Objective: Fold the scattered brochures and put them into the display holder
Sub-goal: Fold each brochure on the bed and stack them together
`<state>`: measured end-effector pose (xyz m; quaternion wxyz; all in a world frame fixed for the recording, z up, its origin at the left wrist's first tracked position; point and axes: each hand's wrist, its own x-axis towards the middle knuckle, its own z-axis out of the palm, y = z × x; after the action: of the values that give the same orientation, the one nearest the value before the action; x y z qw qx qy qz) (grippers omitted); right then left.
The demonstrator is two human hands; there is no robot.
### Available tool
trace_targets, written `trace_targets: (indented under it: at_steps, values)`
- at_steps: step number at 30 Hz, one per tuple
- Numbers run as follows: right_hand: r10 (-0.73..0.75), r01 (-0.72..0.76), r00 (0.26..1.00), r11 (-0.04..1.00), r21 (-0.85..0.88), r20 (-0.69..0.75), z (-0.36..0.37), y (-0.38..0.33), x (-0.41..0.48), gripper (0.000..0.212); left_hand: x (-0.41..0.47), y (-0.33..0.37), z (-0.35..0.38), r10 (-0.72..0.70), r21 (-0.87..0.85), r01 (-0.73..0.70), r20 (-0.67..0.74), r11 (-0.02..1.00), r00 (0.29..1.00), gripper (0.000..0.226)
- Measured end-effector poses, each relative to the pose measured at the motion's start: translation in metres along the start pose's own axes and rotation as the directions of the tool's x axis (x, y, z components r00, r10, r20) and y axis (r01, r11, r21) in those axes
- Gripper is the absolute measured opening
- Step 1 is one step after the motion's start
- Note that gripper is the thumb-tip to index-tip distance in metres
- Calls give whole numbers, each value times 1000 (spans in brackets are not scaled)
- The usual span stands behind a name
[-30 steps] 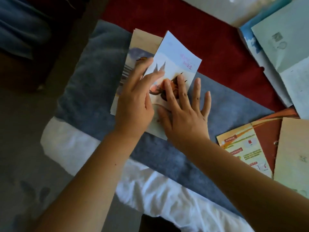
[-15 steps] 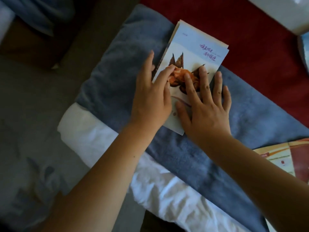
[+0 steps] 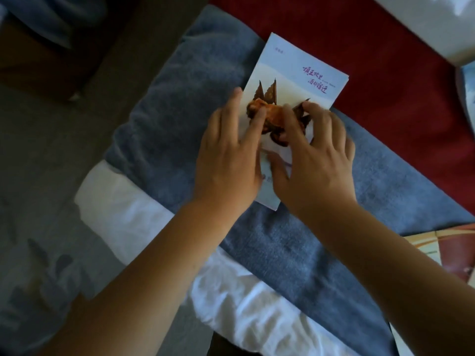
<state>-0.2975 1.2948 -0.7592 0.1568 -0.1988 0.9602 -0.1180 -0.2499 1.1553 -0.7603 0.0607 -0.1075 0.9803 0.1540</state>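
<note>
Here the folded brochure (image 3: 295,70) lies on the towel (image 3: 164,129). Left hand (image 3: 226,163) presses it flat-fingered, likely setting the crease. Right hand (image 3: 318,163) arches over its right edge; whether it pinches, I cannot tell.

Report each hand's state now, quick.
Left hand: open, fingers flat on the folded brochure.
Right hand: open, bent fingertips pressing the same brochure.
</note>
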Motion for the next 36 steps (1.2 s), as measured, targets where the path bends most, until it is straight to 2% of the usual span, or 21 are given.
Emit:
trace_targets:
  at_steps: [3, 6, 9, 11, 15, 21, 31, 36]
  values:
    - [-19, 23, 996, 998, -50, 87, -19, 1, 18, 81, -15, 9, -19, 66, 108, -88, 194, 990, 979, 80]
    - [-33, 50, 973, 997, -66, 227, -28, 1, 36, 93, -17, 16, -28, 0, 126, -59, 420, 990, 908, 113]
    - [7, 40, 930, 992, -122, 368, -30, -6, 52, 101, -2, 13, -26, -33, 126, -48, 567, 991, 823, 122]
    - [5, 71, 906, 984, -165, 423, -31, -7, 60, 105, 8, 9, -26, -35, 88, -25, 615, 996, 788, 120]
    - [-15, 162, 873, 951, -263, 487, -34, -5, 71, 115, 13, 10, -16, -68, 104, 6, 607, 995, 792, 100]
    - [-57, 212, 864, 943, -258, 499, -28, 2, 73, 106, 27, 16, -5, -123, 182, -1, 668, 983, 734, 100]
    - [-86, 161, 889, 978, -130, 450, -23, 10, 72, 104, 23, 23, -8, -176, 224, 49, 594, 973, 785, 102]
    - [-204, 265, 886, 960, -93, 417, -38, 27, 65, 90, 15, 43, -17, -159, 277, 8, 528, 961, 834, 93]
